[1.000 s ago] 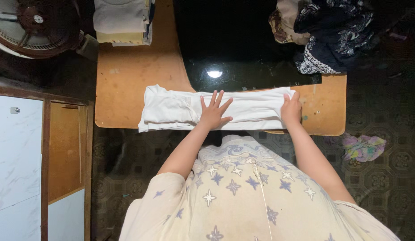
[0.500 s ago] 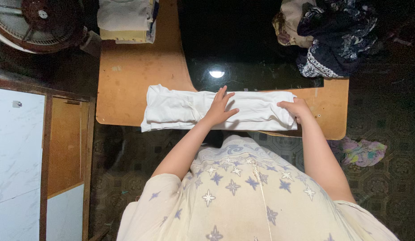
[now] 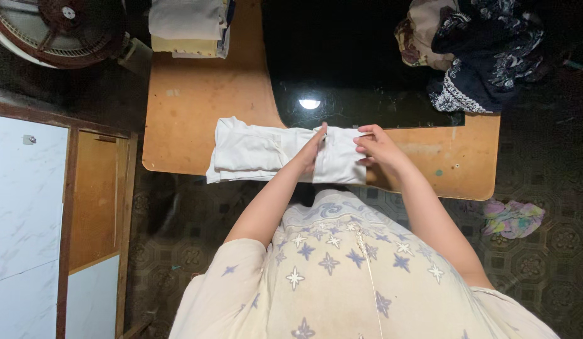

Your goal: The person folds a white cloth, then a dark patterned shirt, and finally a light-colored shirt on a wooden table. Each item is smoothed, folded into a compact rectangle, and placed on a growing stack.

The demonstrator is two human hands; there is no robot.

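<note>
A white garment [image 3: 254,150], folded into a long strip, lies along the near edge of the wooden table [image 3: 197,100]. My left hand [image 3: 311,150] stands on edge across the middle of the strip, fingers straight and together. My right hand [image 3: 378,147] grips the right end of the garment and has it folded over toward the left hand, so the strip looks shorter. The part of the cloth under both hands is hidden.
A black glass panel [image 3: 342,56] covers the far middle of the table. Folded pale cloths [image 3: 188,25] are stacked at the far left, a heap of dark patterned clothes [image 3: 473,50] at the far right. A fan [image 3: 53,28] stands left; a crumpled cloth [image 3: 512,218] lies on the floor.
My right hand has carried the garment's right end leftward, folding it over. My left hand turned from flat and spread to standing on edge at the middle.
</note>
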